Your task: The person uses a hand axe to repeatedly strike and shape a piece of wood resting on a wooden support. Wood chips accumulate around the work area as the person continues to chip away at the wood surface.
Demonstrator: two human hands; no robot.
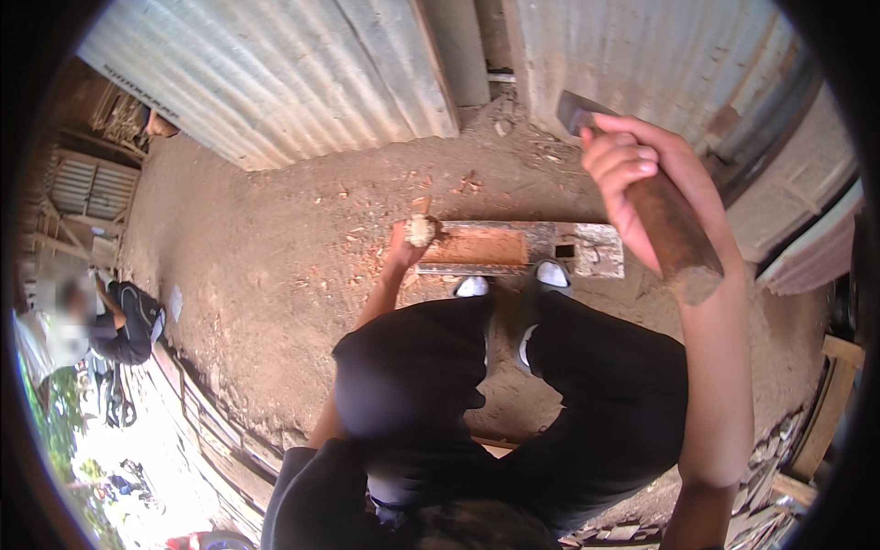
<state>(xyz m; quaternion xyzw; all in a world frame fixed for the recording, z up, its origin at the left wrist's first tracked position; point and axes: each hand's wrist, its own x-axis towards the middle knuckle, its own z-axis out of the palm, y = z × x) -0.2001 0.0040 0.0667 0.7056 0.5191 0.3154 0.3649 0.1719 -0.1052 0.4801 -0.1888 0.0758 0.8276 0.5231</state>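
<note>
My left hand [400, 247] is closed around a chisel [421, 231], its pale, frayed handle end facing up. The blade is hidden below my hand. The chisel stands at the left end of a wooden board [596, 249] on the ground, which has a long reddish recess and a small dark square hole farther right. Raised above the board's right side, my right hand [655, 174] grips a thick wooden-handled tool [676, 234] with a dark metal head. Its fingers wrap close to the head, and the handle's blunt end points back toward me.
Wood chips [344, 243] lie scattered on the dirt floor around the board. My two shoes [553, 274] are against its near edge. Corrugated metal sheets [284, 82] stand beyond. Another person [133, 316] sits at the far left. Wood scraps [770, 458] are piled at the lower right.
</note>
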